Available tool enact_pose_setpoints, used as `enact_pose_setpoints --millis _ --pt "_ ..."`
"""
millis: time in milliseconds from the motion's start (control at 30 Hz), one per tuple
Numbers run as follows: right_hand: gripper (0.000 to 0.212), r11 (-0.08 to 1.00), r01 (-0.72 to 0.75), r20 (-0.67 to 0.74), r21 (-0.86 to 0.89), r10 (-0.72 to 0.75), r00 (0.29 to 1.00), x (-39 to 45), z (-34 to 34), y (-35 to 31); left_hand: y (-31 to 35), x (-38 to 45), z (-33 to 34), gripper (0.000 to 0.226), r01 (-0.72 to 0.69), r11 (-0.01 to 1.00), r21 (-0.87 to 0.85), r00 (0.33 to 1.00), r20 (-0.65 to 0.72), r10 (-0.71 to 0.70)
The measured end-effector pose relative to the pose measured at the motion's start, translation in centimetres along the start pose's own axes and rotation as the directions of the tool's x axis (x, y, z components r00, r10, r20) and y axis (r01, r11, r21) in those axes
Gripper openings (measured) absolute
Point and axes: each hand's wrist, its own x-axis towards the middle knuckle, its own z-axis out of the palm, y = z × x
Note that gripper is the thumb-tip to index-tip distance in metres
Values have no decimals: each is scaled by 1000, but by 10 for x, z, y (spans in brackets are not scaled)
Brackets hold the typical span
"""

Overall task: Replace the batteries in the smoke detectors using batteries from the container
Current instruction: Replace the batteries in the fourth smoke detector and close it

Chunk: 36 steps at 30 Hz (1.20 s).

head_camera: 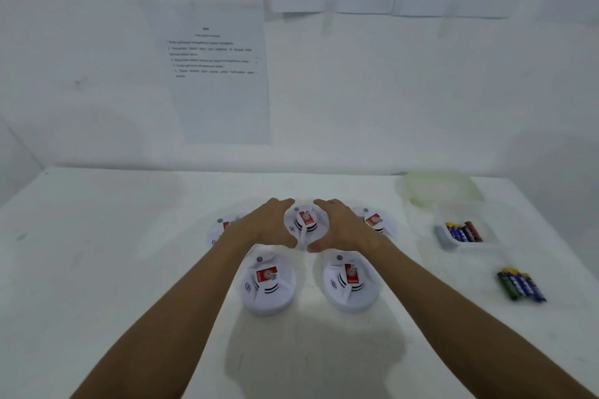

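While both hands' grip cups the middle smoke detector [306, 227], its red label is unreadable.

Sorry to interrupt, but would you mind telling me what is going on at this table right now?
A person is gripping the middle white round smoke detector in the back row with the left hand and right hand, one on each side. Four more white detectors sit around it on the white table. To the right, a clear plastic container holds batteries, a small loose group of batteries lies nearer the person, and a translucent lid rests behind the container.
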Motion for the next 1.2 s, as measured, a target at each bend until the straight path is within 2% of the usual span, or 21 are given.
enact_pose_setpoints --millis 67,100,167,233,333,433,500,633,800,900,1033,1100,1200 --pt "81 1000 -9 -18 18 9 1000 -2 2 0 0 2 5 61 -20 999 26 1000 6 20" --pt "85 999 7 -29 37 -6 1000 -2 4 1 1 1 7 55 -35 999 37 999 -5 35" --pt "74 999 19 -57 35 -17 998 -1 11 3 2 1 11 47 -32 999 15 999 -42 32" --pt "75 998 17 -71 64 -12 997 2 15 6 3 -1 13 40 -43 999 -30 996 -81 40" --pt "90 990 87 -114 115 -74 991 -11 5 5 4 -8 14 41 -100 978 -184 987 -141 74" --pt "115 967 148 -115 208 -126 985 -32 -14 11 18 -25 8 63 -155 913 -378 974 -214 78" --pt "116 958 205 -124 202 -182 975 -49 -30 16 31 -35 7 80 -165 864 -476 977 -199 77" --pt "107 939 260 -149 224 -231 961 -76 -54 32 64 -46 9 88 -211 785 -582 972 -211 105" --pt "110 916 304 -187 260 -261 947 -107 -81 67 114 -57 17 80 -279 663 -694 960 -226 167" --pt "99 886 340 -194 314 -291 937 -127 -98 90 145 -59 26 72 -318 669 -672 948 -242 208" --pt "90 749 344 -166 567 -305 938 -155 -120 124 173 -56 39 60 -332 788 -519 935 -292 202" --pt "92 652 338 -137 679 -339 931 -168 -128 140 186 -57 45 58 -307 777 -549 949 -237 207" --pt "95 531 351 -115 771 -426 897 -179 -133 159 208 -60 54 61 -292 703 -649 956 -181 230"
